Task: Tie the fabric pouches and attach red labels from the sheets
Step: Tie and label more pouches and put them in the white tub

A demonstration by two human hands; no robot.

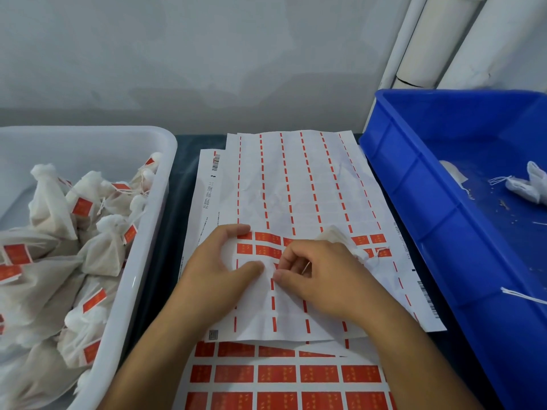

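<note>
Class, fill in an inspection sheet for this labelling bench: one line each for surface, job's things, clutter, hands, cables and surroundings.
Surface: dark table, mostly covered by sheets and bins.
Job's things: mostly peeled label sheet on top; fuller sheet of red labels beneath; white bin of tied, labelled pouches; one pouch lies on the sheet behind the right hand.
Clutter: blue bin holding a pouch, loose string and crumbs.
Hands: left hand rests on the sheet; right hand has fingers curled at a label edge, grasp unclear.
Cables: nothing seen.
Surroundings: pale wall; white pipes at right.
</note>
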